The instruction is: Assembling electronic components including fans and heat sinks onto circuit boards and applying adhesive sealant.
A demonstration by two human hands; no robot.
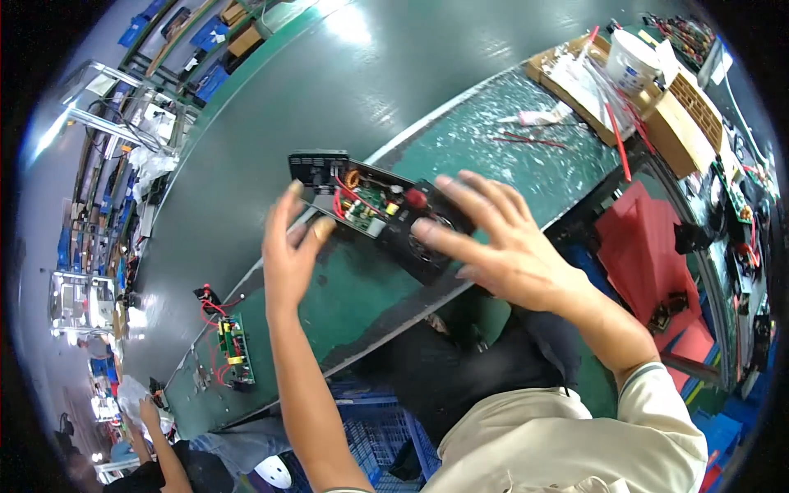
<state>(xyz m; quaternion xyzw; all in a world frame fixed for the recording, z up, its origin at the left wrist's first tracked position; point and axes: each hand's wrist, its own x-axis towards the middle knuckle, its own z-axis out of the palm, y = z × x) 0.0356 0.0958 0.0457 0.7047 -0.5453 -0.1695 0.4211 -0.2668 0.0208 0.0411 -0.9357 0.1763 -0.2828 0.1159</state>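
A black metal case (419, 255) lies tilted over the near edge of the green workbench, its upper side uncovered. Inside it are a green circuit board (366, 205), a copper coil (352, 178) and red wires. At the case's left end stands a black end panel (319, 164). My left hand (292, 251) is beside that end, thumb and fingers apart, close to the case's edge; contact is unclear. Over the right end, which looks like a round fan, my right hand (501, 238) spreads its fingers, slightly blurred. Whether it presses on the case cannot be told.
A second green board (233, 349) with red wires lies on the bench at left. Far right are a cardboard tray (567, 78), a white bucket (631, 62) and loose red wires (532, 141). Red sheets (645, 263) fill a bin at right. Another person's arm (164, 444) shows lower left.
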